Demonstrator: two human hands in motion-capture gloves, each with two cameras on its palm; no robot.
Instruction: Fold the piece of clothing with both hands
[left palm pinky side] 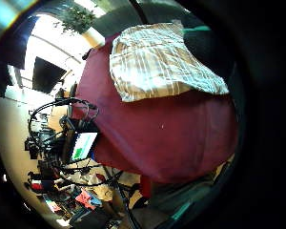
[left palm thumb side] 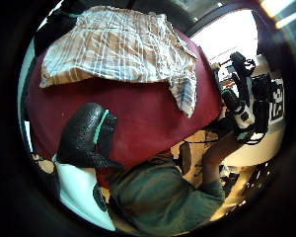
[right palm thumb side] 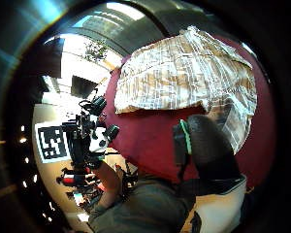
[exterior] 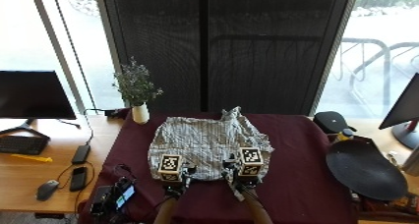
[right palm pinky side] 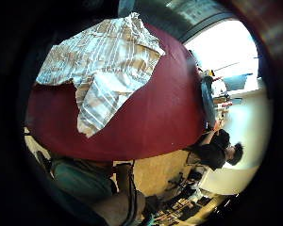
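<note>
A light plaid shirt (exterior: pixel 206 145) lies spread flat on the maroon tablecloth (exterior: pixel 298 180), its collar end toward the window. My left hand (exterior: pixel 175 181) and right hand (exterior: pixel 237 182) hover side by side at the shirt's near hem, holding nothing. The palm views look down on the shirt (left palm pinky side: pixel 157 57) (left palm thumb side: pixel 118 44) (right palm pinky side: pixel 104 61) (right palm thumb side: pixel 184 73) from a little way off. It lies loose, with one sleeve trailing off its side. A black-gloved hand (left palm thumb side: pixel 86 136) shows over bare cloth. A gloved hand (right palm thumb side: pixel 208 145) shows beside the shirt's edge.
A white vase with a plant (exterior: pixel 139 111) stands at the table's far left corner. A black round dish (exterior: pixel 365 170) and a bottle (exterior: pixel 345 134) lie to the right. A small device with a screen (exterior: pixel 118 197) sits at the near left corner. Wooden desks flank the table.
</note>
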